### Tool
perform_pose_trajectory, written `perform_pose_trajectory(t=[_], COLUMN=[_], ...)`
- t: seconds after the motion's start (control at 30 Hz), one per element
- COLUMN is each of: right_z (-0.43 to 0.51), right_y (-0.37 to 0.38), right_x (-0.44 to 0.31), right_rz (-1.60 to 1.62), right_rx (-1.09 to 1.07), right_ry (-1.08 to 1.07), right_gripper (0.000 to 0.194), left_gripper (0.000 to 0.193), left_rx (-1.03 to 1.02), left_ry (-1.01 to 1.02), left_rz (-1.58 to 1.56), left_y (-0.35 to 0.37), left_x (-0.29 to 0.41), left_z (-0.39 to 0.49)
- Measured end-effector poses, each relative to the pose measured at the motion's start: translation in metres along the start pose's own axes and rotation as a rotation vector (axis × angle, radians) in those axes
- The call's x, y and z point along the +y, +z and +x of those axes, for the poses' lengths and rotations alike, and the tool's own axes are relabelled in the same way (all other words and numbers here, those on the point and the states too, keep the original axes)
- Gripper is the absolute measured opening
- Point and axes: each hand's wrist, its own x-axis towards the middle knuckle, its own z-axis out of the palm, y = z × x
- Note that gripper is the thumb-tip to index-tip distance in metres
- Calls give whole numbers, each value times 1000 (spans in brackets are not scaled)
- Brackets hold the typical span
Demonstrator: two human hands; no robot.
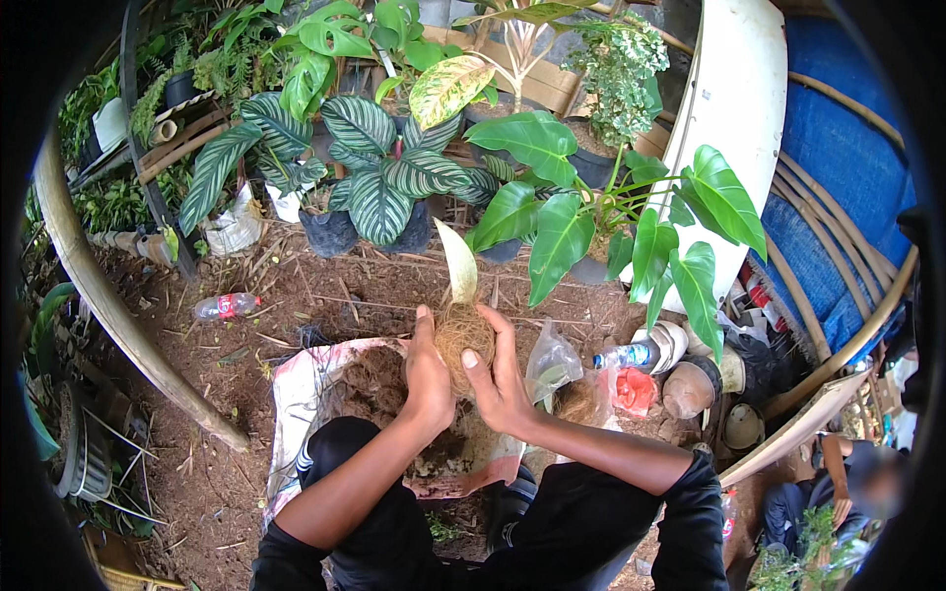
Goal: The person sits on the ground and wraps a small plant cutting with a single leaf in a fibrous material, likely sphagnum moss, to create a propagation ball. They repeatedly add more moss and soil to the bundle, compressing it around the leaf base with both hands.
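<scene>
Between my two palms sits a ball of brown coconut fibre, with one pale cream leaf standing up from its top. My left hand presses the ball's left side, fingers pointing up. On the other side my right hand curves around it, thumb across the front. Beneath the hands a white and red sack lies spread on the ground. Dark brown soil with clumps rests on it. Whatever roots the leaf has are hidden inside the fibre.
Potted striped-leaf plants and a large green philodendron line the far side. A plastic bottle lies left. At right are a clear plastic bag, another bottle and used pots. A person sits at lower right.
</scene>
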Motion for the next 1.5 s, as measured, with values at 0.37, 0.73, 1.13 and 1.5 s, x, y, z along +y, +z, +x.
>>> perform_pose_trajectory(t=[0.37, 0.73, 1.13, 1.5], right_z=[5, 12, 16, 25], right_y=[-12, -9, -25, -42], right_x=[11, -3, 4, 0], right_rz=[-202, -179, -216, -372], right_rx=[-23, -38, -83, -290], right_ry=[-91, -131, -237, -394], right_gripper=[55, 63, 71, 86], left_gripper=[69, 42, 44, 56], left_rx=[-200, 5, -69, -126], left_ry=[64, -88, -182, -265], left_rz=[74, -39, -97, -46], left_y=[0, 2, -5, -2], left_x=[0, 8, 3, 24], left_z=[-3, -4, 0, -4])
